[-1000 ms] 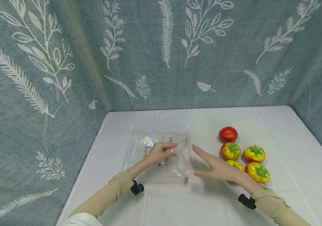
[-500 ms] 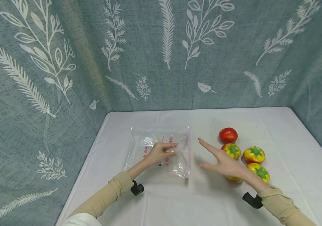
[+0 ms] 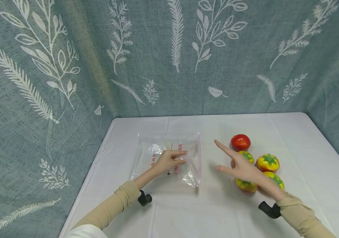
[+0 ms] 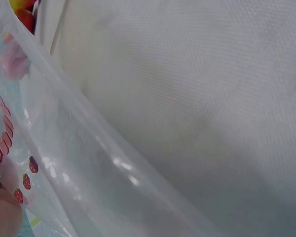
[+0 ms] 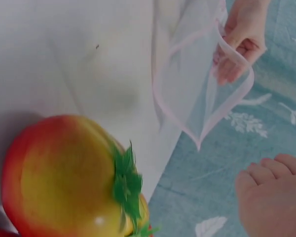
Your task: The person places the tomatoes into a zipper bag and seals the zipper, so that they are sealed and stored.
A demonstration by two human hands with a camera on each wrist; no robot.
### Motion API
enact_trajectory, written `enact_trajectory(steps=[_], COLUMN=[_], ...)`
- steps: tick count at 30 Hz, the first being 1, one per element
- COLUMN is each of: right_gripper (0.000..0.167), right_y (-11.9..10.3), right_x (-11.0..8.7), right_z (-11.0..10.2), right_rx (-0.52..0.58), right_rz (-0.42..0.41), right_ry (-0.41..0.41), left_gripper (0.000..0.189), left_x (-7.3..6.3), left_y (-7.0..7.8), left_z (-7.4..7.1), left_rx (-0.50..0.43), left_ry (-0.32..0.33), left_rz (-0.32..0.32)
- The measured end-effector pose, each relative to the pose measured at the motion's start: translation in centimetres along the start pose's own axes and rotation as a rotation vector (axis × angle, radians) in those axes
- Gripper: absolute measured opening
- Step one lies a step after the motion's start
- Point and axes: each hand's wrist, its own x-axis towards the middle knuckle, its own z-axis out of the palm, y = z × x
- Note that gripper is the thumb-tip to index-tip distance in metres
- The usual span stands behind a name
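My left hand (image 3: pixel 168 160) pinches the upper layer of a clear zip bag (image 3: pixel 145 153) with red print. The bag lies on the table; its pink-edged mouth gapes to the right, as the right wrist view shows at the bag's rim (image 5: pixel 160 96). My right hand (image 3: pixel 241 167) is held above the table between the bag and a group of fruits, fingers extended, holding nothing. Partly behind that hand are a red-and-yellow fruit (image 3: pixel 246 186) with a green leafy top and another like it (image 3: pixel 247 156). One such fruit (image 5: pixel 64 173) looms large in the right wrist view.
A plain red fruit (image 3: pixel 240 142) sits at the back of the group. Two more red-and-yellow fruits (image 3: pixel 268 162) lie to the right. A white cloth covers the table (image 3: pixel 181 211); a grey-green leaf-patterned curtain (image 3: pixel 157 59) stands behind and at the sides.
My right hand has drawn away from the bag's mouth, to the right and slightly back, over toward the fruits. The left hand has stayed in place on the bag.
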Motion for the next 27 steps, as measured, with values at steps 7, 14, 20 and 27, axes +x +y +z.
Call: enact_trajectory(steps=[7,14,20,27], right_gripper=[0.076,0.073,0.070,0.070], right_y=[0.6,1.6,1.8,2.7], right_x=[-0.5,-1.3,-2.2,-3.1], right_z=[-1.4,-2.9,-4.0,-5.1], right_rx=[-0.001,0.005,0.042,0.014], right_rz=[0.031,0.096,0.143,0.155], right_ry=[0.049,0.094,0.112,0.153], left_gripper=[0.037,0.036,0.036,0.036], left_x=[0.0,-0.1,-0.1,-0.1], left_y=[-0.1,-0.1,0.0,0.0], left_z=[0.0,-0.1,-0.1,-0.2], left_rx=[0.000,0.002,0.002,-0.001], left_ry=[-0.001,0.006,0.009,0.000], left_rz=[0.007,0.038,0.033,0.018])
